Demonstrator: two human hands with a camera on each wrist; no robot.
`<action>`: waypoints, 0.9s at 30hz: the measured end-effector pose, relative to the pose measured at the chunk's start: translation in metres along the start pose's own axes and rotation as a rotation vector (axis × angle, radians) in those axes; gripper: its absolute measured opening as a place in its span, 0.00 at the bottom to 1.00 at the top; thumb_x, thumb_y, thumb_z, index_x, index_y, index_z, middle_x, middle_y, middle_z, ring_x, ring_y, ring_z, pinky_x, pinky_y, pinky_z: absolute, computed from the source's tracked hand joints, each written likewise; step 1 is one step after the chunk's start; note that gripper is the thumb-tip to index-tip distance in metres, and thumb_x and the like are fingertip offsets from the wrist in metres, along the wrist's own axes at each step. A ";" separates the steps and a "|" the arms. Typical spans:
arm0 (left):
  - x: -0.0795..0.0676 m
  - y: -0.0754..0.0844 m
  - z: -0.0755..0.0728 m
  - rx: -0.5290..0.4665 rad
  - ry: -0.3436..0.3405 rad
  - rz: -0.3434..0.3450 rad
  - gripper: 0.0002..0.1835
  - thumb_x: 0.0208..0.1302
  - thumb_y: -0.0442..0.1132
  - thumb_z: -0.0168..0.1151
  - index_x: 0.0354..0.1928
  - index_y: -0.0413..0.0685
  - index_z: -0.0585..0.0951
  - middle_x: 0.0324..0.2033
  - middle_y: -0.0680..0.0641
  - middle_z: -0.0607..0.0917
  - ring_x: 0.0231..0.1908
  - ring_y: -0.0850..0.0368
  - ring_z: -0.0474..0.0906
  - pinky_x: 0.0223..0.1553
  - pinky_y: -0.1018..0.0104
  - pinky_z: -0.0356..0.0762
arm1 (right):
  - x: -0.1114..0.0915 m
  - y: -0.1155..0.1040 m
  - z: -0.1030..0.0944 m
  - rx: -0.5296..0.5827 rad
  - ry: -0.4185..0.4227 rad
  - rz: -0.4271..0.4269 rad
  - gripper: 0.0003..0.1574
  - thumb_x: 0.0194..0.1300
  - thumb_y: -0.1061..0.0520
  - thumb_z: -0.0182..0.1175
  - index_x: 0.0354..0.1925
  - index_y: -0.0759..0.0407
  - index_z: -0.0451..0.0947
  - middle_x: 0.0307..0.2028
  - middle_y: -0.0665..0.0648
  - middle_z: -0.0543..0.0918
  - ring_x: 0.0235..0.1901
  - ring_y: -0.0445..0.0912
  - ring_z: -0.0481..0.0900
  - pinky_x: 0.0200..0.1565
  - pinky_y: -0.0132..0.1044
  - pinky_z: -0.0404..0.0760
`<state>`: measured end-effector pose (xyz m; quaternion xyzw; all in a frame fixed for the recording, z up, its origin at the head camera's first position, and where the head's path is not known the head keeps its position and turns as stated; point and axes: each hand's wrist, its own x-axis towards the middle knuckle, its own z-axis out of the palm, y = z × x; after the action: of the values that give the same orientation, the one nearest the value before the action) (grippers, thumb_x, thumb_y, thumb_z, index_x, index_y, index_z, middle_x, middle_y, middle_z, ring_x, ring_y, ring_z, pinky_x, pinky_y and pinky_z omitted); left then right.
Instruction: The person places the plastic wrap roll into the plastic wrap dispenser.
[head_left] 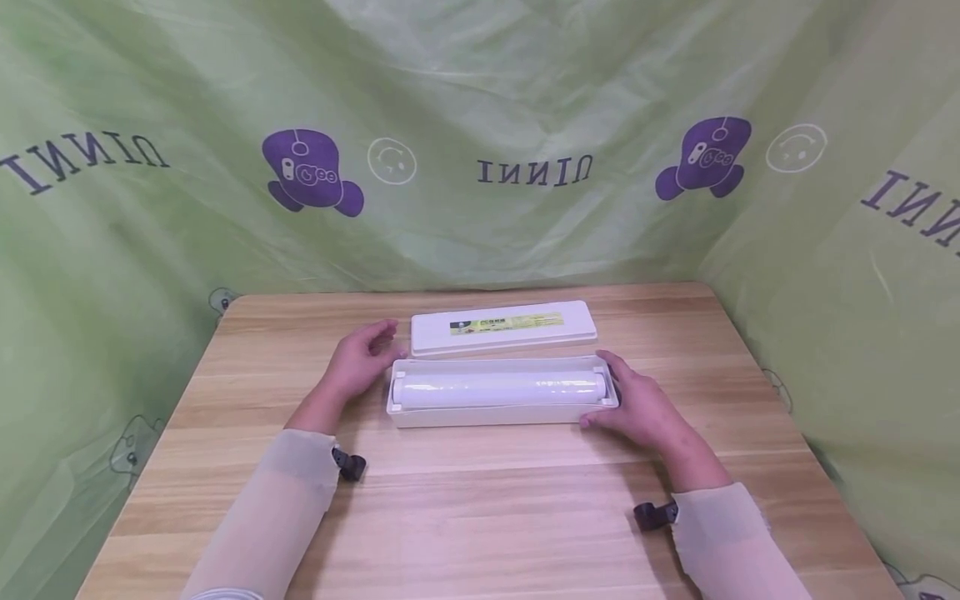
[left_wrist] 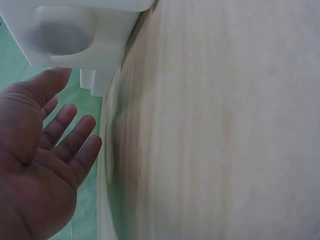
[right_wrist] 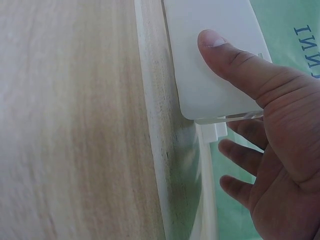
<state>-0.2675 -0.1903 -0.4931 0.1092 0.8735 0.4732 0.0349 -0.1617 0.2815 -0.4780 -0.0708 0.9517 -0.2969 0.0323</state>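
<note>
A long white cling film box (head_left: 487,417) stands uncovered on the table, with a roll of cling film (head_left: 498,388) lying along its inside. My right hand (head_left: 643,407) grips the box at its right end; in the right wrist view the thumb (right_wrist: 235,62) lies on the front wall, with fingers reaching behind the end. At the left end, my left hand (head_left: 360,360) is open, fingers loosely spread and palm facing inward. Its thumb tip (left_wrist: 55,80) is right at the box's end wall in the left wrist view. Behind the box lies its white lid (head_left: 431,337) with a green and yellow label.
The wooden table (head_left: 465,517) extends in front of the box and to both sides. A green printed curtain (head_left: 450,233) hangs along the table's back and sides. A small black wrist camera (head_left: 349,465) sits on the left sleeve, and another black camera (head_left: 654,516) on the right.
</note>
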 end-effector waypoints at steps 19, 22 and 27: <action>0.025 0.001 0.008 0.241 -0.044 0.081 0.40 0.60 0.47 0.79 0.72 0.45 0.74 0.66 0.39 0.78 0.67 0.39 0.71 0.72 0.42 0.66 | 0.000 -0.001 0.000 0.016 -0.006 0.030 0.77 0.43 0.38 0.85 0.81 0.53 0.53 0.68 0.73 0.73 0.65 0.68 0.74 0.68 0.64 0.71; 0.028 0.002 0.009 0.254 -0.050 0.082 0.42 0.59 0.47 0.79 0.73 0.46 0.73 0.68 0.39 0.76 0.69 0.38 0.68 0.74 0.41 0.61 | 0.000 0.000 0.000 0.015 -0.002 0.026 0.78 0.43 0.37 0.85 0.81 0.53 0.53 0.68 0.73 0.74 0.64 0.69 0.74 0.67 0.65 0.71; 0.031 0.004 0.011 0.252 -0.070 0.053 0.47 0.56 0.49 0.80 0.76 0.47 0.69 0.72 0.37 0.71 0.72 0.35 0.63 0.76 0.38 0.55 | 0.000 0.000 0.000 0.011 0.004 0.013 0.78 0.42 0.37 0.85 0.81 0.53 0.53 0.66 0.73 0.75 0.63 0.69 0.76 0.67 0.64 0.72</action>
<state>-0.2952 -0.1721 -0.4946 0.1523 0.9210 0.3566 0.0387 -0.1614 0.2818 -0.4776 -0.0639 0.9505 -0.3023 0.0329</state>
